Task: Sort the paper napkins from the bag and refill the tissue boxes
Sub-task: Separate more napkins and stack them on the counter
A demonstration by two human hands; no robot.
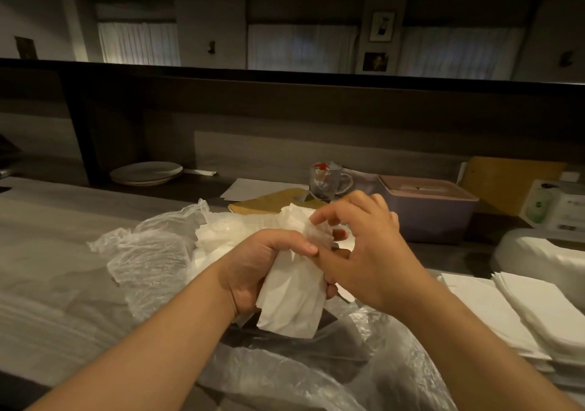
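Bare counter (47,252) lies left; bag (152,252), tissue box (433,217), napkin stack (538,309) crowd the right

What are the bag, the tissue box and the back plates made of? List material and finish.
Bag: thin clear plastic film, crinkled and glossy.
Tissue box: probably moulded plastic, matte mauve with smooth rounded edges.
Plates: likely glazed ceramic, pale with a soft sheen; dim light leaves this uncertain.

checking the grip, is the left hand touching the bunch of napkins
Touching: the head view shows the left hand with fingers curled round the bunch of napkins.

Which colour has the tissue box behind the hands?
The tissue box is muted purple, seen in the head view.
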